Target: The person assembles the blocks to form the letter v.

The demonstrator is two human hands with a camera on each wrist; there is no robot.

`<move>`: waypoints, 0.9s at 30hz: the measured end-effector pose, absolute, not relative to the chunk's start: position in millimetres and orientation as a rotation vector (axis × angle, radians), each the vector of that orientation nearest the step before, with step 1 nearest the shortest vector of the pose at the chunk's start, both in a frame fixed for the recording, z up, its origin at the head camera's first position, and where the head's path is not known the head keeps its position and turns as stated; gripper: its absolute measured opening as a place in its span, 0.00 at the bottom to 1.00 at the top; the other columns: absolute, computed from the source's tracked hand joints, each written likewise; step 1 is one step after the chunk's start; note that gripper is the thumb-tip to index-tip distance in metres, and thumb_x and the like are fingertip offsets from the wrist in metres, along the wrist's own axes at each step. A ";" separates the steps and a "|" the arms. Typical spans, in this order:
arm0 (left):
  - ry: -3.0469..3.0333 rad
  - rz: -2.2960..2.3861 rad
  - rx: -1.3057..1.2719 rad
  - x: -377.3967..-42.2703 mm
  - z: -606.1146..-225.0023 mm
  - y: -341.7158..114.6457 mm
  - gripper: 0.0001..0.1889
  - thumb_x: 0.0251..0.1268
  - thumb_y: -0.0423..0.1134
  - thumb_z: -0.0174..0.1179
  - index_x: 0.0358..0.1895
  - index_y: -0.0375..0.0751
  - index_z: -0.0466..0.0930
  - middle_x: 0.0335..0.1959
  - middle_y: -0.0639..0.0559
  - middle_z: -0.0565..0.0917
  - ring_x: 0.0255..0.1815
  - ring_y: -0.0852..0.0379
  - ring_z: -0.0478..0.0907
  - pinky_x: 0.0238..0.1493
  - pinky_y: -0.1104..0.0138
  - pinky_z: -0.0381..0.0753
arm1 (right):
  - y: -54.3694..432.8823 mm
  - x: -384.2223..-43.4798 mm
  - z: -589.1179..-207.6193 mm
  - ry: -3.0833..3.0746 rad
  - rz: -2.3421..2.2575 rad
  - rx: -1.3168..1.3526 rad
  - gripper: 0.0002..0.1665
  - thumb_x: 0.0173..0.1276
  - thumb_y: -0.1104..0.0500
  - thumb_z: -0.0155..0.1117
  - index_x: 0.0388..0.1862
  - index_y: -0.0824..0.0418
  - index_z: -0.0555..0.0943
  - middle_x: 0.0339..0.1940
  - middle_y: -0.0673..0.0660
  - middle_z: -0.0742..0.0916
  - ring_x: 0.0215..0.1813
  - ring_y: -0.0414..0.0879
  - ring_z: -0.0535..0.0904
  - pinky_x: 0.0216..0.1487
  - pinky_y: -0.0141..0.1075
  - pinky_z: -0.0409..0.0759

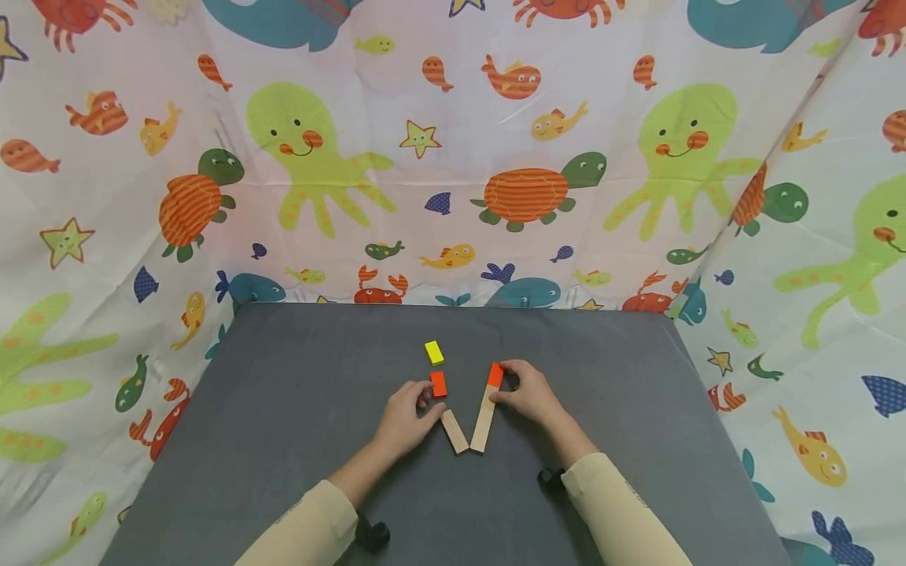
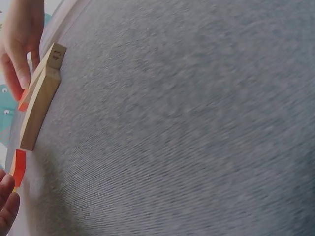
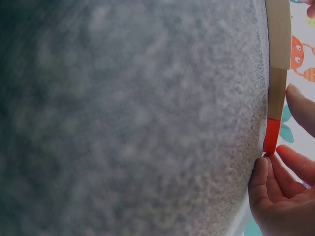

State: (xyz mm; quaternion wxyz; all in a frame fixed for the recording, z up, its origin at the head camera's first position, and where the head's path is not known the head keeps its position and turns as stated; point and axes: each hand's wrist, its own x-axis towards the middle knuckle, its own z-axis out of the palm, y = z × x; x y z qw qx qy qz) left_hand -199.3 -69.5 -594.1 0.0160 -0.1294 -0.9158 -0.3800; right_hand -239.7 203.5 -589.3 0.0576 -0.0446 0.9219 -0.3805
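Observation:
In the head view, two wooden blocks meet at their near ends in a V: a shorter-looking left wooden block and a right wooden block. My left hand has its thumb at the far end of the left block. Its other fingers are beside an orange-red block, which lies just beyond that end. At the right block's far end sits another orange-red block. Fingertips of my right hand touch this block's outer end, while the thumb is at the wooden block's side.
A yellow block lies beyond the left orange-red block. All the blocks are on a grey cloth-covered table. A curtain printed with sea animals hangs behind the table and at its sides.

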 end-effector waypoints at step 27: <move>-2.967 -1.227 -0.299 -234.7 -589.3 -73.9 0.30 0.61 0.49 0.71 0.63 0.39 0.77 0.48 0.47 0.80 0.41 0.57 0.75 0.45 0.61 0.77 | 204.2 -241.6 -589.9 2.816 -1.124 -0.159 0.40 0.55 0.54 0.82 0.66 0.62 0.78 0.65 0.62 0.80 0.69 0.60 0.74 0.69 0.55 0.69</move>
